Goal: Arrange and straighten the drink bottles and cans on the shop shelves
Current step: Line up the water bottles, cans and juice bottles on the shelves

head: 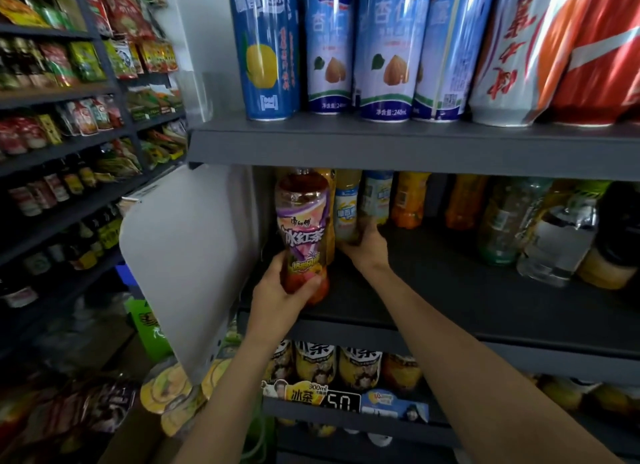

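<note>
Head view, the only one. The left hand [277, 290] has its grip curled around the lower body of the iced tea bottle [303, 235], fingers wrapped across the front near the base. The bottle stands at the left front corner of the middle shelf [485, 311], label facing out, cap tucked close under the upper shelf [381, 144]. It looks roughly upright, maybe leaning a touch; wide-angle warp makes that hard to call.

The right hand [367, 245] reaches deeper, just right of the tea bottle, grip around the base of a pale yellow bottle [346, 210] in the second row. Its fingertips are hidden behind the bottle, so how tight the hold is cannot be told.

Further right on the same shelf are orange drink bottles [408, 200] at the back and a clear water bottle [557, 241], loosely spaced and uneven. Blue cans [329, 47] line the upper shelf. More tea bottles [315, 363] sit on the shelf below.

Step in hand, as a judgement: squaring the left-end bottles into line. To do it well:
- Hold low on the body and slide rather than lift, since headroom under the upper shelf is tight.
- Turn labels to the front.
- Bring the pale bottle forward beside the tea bottle without knocking its neighbours.
</note>
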